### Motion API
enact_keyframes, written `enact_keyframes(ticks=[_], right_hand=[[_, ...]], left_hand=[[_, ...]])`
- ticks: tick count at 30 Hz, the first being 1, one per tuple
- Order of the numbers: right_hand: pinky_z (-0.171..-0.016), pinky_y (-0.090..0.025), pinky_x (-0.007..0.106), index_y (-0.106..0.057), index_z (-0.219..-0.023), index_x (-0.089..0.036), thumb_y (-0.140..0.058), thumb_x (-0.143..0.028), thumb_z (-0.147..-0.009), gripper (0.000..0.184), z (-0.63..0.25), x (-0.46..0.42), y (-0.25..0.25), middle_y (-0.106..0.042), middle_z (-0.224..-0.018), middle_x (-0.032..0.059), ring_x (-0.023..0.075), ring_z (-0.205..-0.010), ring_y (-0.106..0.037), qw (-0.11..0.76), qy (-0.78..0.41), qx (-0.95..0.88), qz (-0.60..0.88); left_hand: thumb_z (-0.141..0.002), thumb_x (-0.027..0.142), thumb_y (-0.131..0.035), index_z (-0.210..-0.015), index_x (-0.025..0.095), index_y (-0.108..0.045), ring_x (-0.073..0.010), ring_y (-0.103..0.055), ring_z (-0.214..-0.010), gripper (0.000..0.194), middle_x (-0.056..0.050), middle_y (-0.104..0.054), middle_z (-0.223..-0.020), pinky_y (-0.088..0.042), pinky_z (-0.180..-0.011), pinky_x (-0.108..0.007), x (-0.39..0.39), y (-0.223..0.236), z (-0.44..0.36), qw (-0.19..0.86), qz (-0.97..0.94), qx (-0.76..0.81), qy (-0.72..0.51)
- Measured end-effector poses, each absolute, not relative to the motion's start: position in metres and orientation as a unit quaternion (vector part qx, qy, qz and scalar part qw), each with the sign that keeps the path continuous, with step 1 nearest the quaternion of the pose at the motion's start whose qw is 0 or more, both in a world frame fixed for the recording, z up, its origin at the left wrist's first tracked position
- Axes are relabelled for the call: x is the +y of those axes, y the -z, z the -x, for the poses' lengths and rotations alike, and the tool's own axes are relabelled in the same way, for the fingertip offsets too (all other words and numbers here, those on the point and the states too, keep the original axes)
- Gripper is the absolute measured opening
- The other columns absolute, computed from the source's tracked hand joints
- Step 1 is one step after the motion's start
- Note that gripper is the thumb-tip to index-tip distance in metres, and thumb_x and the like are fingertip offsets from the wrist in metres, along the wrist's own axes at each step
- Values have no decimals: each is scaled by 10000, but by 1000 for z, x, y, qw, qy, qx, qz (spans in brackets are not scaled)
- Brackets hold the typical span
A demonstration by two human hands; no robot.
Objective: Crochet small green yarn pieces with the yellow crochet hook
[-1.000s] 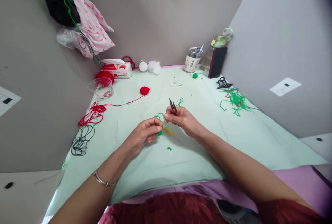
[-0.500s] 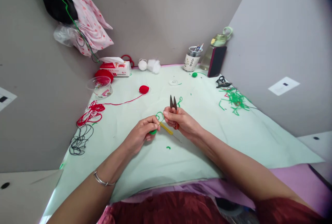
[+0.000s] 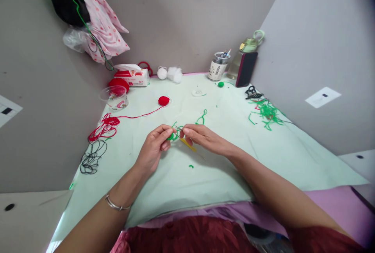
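Observation:
My left hand is closed, pinching a small green yarn piece with loose strands curling off it. My right hand is closed around a pair of scissors. Their dark blades point left, at the green strands close to my left fingertips; the handles are hidden in the palm. Whether the blades touch a strand, I cannot tell. Under my right fingers, a yellow-handled crochet hook lies on the cloth. A green yarn scrap lies nearer to me, and a looped green strand lies beyond my hands.
A red yarn ball trails its strand to a red tangle on the left, near black cord. Green scraps and a black claw clip lie right. A phone, pen jar and tissue pack stand behind.
The scissors have swung from pointing up and away to pointing left, and their blades are now beside the green yarn. My left hand has risen slightly, turning the green piece into fuller view.

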State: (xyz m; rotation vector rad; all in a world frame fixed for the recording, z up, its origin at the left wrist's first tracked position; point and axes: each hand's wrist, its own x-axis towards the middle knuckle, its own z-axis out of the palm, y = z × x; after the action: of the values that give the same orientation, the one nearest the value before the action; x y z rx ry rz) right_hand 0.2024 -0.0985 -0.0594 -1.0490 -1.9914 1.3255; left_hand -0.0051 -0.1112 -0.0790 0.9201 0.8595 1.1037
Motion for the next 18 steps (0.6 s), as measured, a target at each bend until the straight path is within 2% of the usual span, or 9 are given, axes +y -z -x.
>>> enact_keyframes(ticks=[8,13,15,18], right_hand=[[-605,-392,272,-639,-839,-179,-466,-611,-1016,498,-196,-100,61,-544,-667,-19,130,-615,-500,267,-508,-726,379],[-566,-344,271,-651,-790,-171,-481,-642,-990,539,-198,-99,58,-467,-592,-43,116,-555,-433,264,-488,-719,418],[-588,-352,272,-672,-815,-168,-487,-623,-996,523,-209,-96,53,-499,-616,-34,120,-576,-448,243,-467,-739,421],[-644,-386,279,-697,-815,-175,-534,-575,-994,467,-230,-90,46,-606,-698,2,138,-645,-509,199,-420,-772,433]], left_hand=[[-834,325,-783,-757,172,-700,-79,-401,-563,190,11,-650,-730,-335,-521,-214,-114,80,3,657,-462,393,-447],[-847,347,-786,-778,163,-735,-64,-392,-538,203,12,-639,-737,-330,-517,-218,-113,83,3,667,-467,394,-427],[-865,375,-770,-837,163,-772,-62,-402,-539,214,15,-620,-735,-352,-529,-217,-113,82,4,671,-460,393,-428],[-887,391,-741,-990,161,-809,-88,-513,-629,261,-3,-634,-767,-444,-630,-222,-111,81,5,676,-448,389,-438]])
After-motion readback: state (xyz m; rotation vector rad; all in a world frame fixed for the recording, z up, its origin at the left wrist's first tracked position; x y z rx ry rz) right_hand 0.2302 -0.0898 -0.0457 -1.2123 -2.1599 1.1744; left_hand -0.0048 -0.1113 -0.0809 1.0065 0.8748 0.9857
